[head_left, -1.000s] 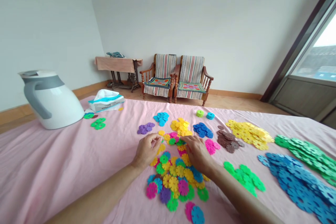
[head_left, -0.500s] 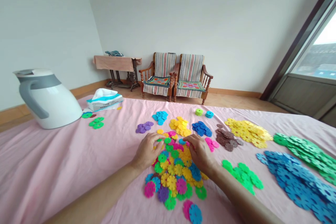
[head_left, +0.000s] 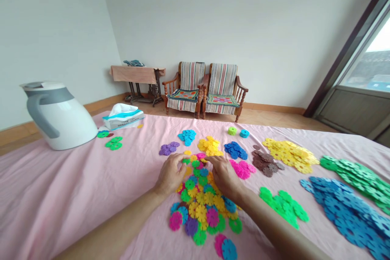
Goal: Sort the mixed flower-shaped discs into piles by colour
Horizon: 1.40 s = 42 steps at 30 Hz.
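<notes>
Over the far end of a mixed pile of flower-shaped plastic discs [head_left: 201, 199], both hands are held with fingers pointing inward. My left hand [head_left: 171, 174] is at the pile's left edge, thumb and fingers apart, close to a green disc [head_left: 186, 161] and a yellow one. My right hand [head_left: 226, 175] reaches over the right side, fingers stretched out above the discs; its fingertips are near small yellow and dark pieces, and I see nothing held. Beside its knuckles lies a group of pink discs [head_left: 242, 169].
Single-colour disc groups surround the pile: purple [head_left: 169, 148], light blue [head_left: 187, 137], yellow [head_left: 209, 146], dark blue [head_left: 235, 150], brown [head_left: 265, 162] and green [head_left: 283, 206]. Larger blue [head_left: 350, 211] heaps lie right. A jug [head_left: 65, 118] and tissue pack [head_left: 123, 117] stand left on the pink cloth.
My right hand has shifted slightly left over the pile, showing more of the pink group. The blue disc near its fingertips now lies lower in view. My left hand has barely moved.
</notes>
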Tool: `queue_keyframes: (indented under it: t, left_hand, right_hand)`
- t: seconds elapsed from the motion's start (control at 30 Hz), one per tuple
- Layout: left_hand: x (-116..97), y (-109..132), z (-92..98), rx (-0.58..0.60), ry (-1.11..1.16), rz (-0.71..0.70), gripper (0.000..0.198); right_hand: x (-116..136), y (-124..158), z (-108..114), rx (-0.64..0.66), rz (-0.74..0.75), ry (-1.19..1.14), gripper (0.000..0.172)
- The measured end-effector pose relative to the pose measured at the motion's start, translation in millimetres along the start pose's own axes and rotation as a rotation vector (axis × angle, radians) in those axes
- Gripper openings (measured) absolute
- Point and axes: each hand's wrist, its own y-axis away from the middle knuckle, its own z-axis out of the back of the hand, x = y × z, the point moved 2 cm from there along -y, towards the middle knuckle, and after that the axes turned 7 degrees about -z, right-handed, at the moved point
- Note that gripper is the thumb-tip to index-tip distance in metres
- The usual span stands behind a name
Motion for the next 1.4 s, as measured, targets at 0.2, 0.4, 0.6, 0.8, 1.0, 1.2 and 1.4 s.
queue_keyframes:
  t: [0.2, 0.4, 0.6, 0.8, 1.0, 1.2, 1.4]
  left_hand:
    - [3, 1, 0.6, -0.003, 0.011, 0.003, 0.028]
    - [2, 0, 3.4, -0.020, 0.040, 0.036, 0.028]
    - [2, -1, 2.2, 0.012, 0.026, 0.015, 0.029]
    - [-5, 2, -2.0, 0.136, -0.090, -0.120, 0.037]
    - [-10, 3, -1.0, 0.144, -0.110, -0.111, 0.031]
    - [-10, 4, 2.0, 0.086, -0.042, -0.087, 0.031]
    - [-11, 3, 1.1, 0.068, -0.020, -0.084, 0.029]
  right_hand:
    - [16, 0, -7, 0.049, 0.042, -0.008, 0.046]
    - [17, 6, -2, 0.078, 0.126, -0.323, 0.050]
    - [2, 1, -2, -0.051, 0.013, -0.198, 0.042]
    - [8, 0, -3, 0.065, 0.070, 0.024, 0.035]
    - [14, 1, 5, 0.124, 0.018, 0.064, 0.022]
    - [14, 6, 5, 0.056, -0.040, 0.006, 0.017]
    - [17, 2, 1, 0.035, -0.044, -0.028, 0.011]
